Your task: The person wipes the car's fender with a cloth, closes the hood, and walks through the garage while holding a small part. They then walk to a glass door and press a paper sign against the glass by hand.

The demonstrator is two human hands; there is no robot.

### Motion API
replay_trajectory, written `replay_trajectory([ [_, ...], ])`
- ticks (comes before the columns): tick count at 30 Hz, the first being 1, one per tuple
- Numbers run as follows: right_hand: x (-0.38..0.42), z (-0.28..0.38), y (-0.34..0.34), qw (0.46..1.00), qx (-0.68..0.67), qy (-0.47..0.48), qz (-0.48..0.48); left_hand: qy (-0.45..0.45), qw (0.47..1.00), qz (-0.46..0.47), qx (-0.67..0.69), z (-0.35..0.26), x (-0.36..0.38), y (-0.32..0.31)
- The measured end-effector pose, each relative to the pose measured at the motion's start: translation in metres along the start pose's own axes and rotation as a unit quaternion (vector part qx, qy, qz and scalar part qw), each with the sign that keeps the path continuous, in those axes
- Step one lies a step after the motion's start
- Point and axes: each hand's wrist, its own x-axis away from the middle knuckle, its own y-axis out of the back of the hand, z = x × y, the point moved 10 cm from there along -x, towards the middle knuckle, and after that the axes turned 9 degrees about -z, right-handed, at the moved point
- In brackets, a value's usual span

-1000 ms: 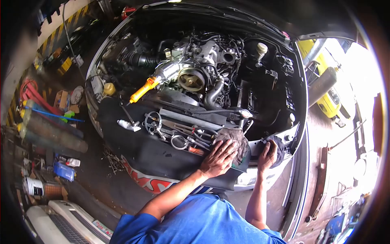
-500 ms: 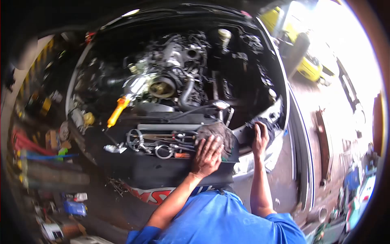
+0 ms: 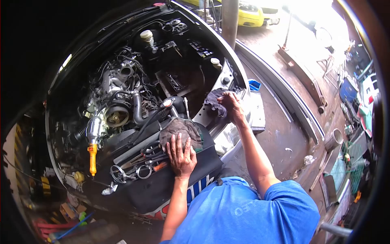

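A person in a blue shirt [image 3: 239,211] leans over the open front of a car. Two hands show, and both belong to this person.

The left hand [image 3: 180,156] lies flat and open, fingers spread, on top of one brown rag [image 3: 180,131]. That rag sits on a black cover [image 3: 162,187] draped over the car's front edge. Just beside the hand, on the same cover, lies a pile of metal tools [image 3: 138,164]. They overlap too much to count, but two round rings show among them, and one tool has an orange handle.

The right hand [image 3: 230,103] is closed around one dark cloth [image 3: 215,101], pressing it on the car's front edge, well apart from the brown rag. So there are two cloths, one under each hand.

Inside the car sits one engine [image 3: 118,101] with one round pulley wheel [image 3: 116,116]. One work lamp with a yellow handle [image 3: 92,156] hangs to its left. One yellow car [image 3: 250,10] stands outside at the top.
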Motion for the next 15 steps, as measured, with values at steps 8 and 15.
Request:
replay_trajectory([
  [8,0.064,0.055,0.03,0.919,0.219,0.208,-0.254,0.001,1.0,0.004,-0.001,-0.001,-0.001,0.001],
  [15,0.163,0.031,0.227,0.84,0.322,0.073,-0.43,-0.008,1.0,-0.009,0.004,-0.002,0.0,0.001],
])
